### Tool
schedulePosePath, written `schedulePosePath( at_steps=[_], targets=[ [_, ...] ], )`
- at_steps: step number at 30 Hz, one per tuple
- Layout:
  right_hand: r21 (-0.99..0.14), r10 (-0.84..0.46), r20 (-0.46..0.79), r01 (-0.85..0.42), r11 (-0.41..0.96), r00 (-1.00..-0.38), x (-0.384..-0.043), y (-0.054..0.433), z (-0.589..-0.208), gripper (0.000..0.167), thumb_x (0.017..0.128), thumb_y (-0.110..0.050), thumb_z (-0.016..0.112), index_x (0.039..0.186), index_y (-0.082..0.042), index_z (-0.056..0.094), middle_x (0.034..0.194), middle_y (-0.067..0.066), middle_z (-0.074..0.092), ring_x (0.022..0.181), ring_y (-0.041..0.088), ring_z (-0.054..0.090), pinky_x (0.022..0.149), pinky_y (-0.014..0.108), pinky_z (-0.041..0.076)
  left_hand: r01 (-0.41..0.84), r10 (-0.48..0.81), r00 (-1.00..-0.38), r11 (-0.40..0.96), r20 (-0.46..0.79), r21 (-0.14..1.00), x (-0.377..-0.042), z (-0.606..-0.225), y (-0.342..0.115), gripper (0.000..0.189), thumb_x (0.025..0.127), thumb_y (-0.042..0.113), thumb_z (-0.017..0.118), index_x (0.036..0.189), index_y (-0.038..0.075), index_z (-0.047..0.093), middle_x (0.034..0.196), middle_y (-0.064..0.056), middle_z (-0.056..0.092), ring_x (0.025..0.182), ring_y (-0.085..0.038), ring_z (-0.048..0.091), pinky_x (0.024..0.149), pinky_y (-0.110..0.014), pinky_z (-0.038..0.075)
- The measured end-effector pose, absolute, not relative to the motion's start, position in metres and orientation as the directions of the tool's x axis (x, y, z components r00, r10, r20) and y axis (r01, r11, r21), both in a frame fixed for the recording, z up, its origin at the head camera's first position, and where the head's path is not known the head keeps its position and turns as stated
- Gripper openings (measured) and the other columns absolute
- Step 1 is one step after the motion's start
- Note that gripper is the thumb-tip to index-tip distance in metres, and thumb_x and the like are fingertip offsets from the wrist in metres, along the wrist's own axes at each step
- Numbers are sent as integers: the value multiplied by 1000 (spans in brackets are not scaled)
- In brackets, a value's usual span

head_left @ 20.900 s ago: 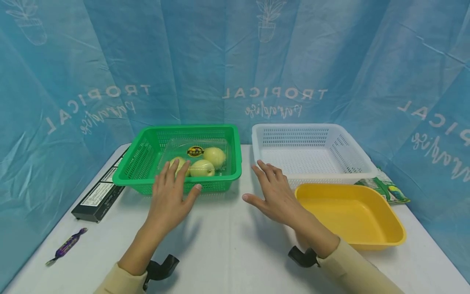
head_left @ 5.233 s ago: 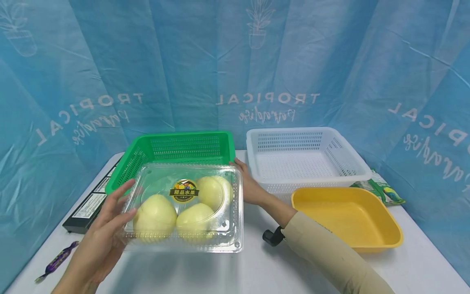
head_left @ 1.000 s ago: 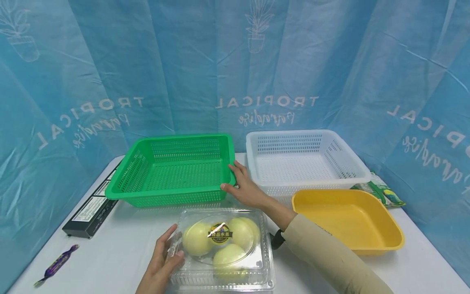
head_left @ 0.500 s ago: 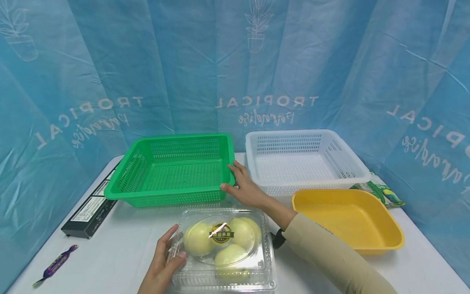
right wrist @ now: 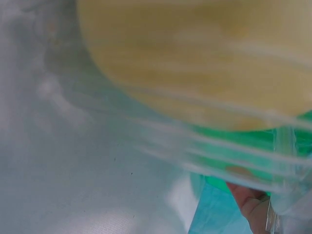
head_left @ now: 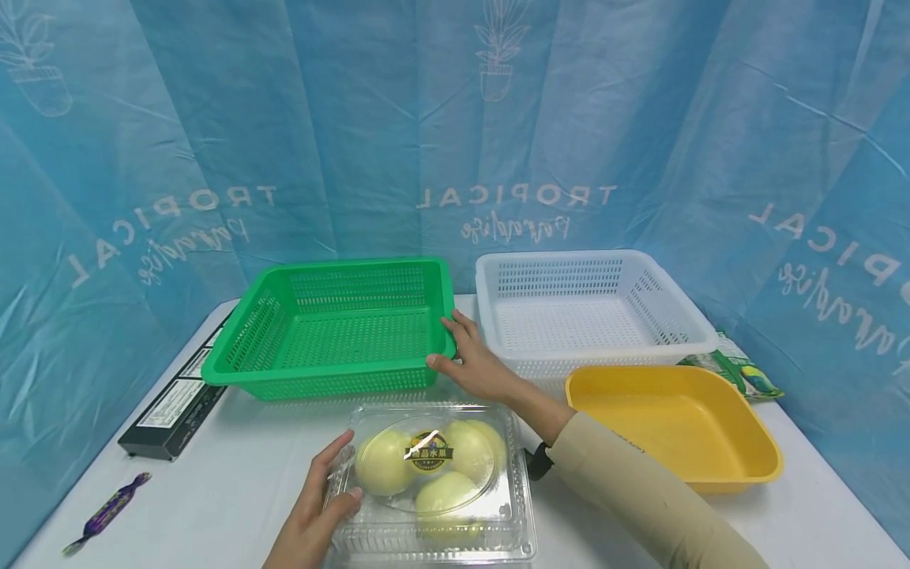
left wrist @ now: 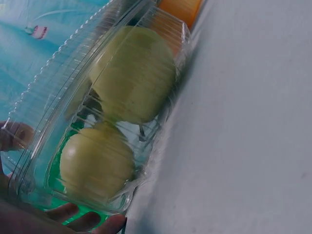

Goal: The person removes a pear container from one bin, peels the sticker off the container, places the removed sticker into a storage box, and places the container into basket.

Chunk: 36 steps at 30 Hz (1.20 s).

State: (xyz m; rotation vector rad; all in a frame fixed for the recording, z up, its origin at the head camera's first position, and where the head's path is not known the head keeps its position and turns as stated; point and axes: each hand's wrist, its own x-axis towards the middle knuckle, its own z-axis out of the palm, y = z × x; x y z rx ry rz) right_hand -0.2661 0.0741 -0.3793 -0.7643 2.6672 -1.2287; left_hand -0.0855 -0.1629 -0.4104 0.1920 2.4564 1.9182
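A clear plastic fruit box (head_left: 426, 545) with a dark label lies on the near middle of the table. Inside are three pale yellow-green round fruits (head_left: 384, 462), two of them also large in the left wrist view. My left hand (head_left: 313, 506) grips the box's left side, thumb on the upper edge; several fingertips (left wrist: 112, 224) show below the box in the left wrist view. Beyond the box, my right hand (head_left: 479, 367) holds the right front corner of the green basket (head_left: 334, 381). Blurred plastic and fruit fill most of the right wrist view.
A white basket (head_left: 597, 352) stands at the back right, with a yellow basin (head_left: 675, 482) before it. A green packet (head_left: 739, 371) is partly hidden behind them. At the left lie a black box (head_left: 167, 419) and a purple wrapped candy (head_left: 107, 514). A blue curtain (head_left: 455, 118) hangs behind.
Since the earliest frames the fruit box has come out of the green basket and down onto the near table. Over the last second almost nothing has moved.
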Motion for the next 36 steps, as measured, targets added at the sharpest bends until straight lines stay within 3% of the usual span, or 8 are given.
schedulePosePath(
  at_steps=[5, 18, 36],
  targets=[
    [-739, -486, 113, -400, 542, -867, -265, 74, -379, 76, 96, -46, 47, 153, -14, 8, 160, 5, -8, 106, 23, 54, 89, 37, 48, 127, 152, -984, 273, 88, 953, -89, -410, -166, 61, 92, 13, 55, 145, 19, 27, 156, -16, 16, 142, -49, -2, 100, -78, 2],
    [-739, -472, 114, -393, 548, -874, -264, 73, -377, 74, 96, -45, 47, 152, -14, 9, 160, 5, -7, 108, 25, 55, 90, 40, 49, 127, 174, -982, 340, 70, 932, -89, -406, -165, 49, 94, 17, 55, 139, 21, 36, 149, -12, 30, 141, -38, 14, 101, -75, 17],
    [-752, -479, 117, -392, 529, -870, -263, 75, -375, 73, 97, -42, 48, 152, -12, 11, 160, 7, -6, 106, 24, 55, 90, 39, 48, 58, 154, -988, 370, 0, 927, -88, -404, -164, 48, 94, 21, 54, 139, 22, 36, 150, -13, 28, 143, -41, 13, 102, -75, 16]
  ],
)
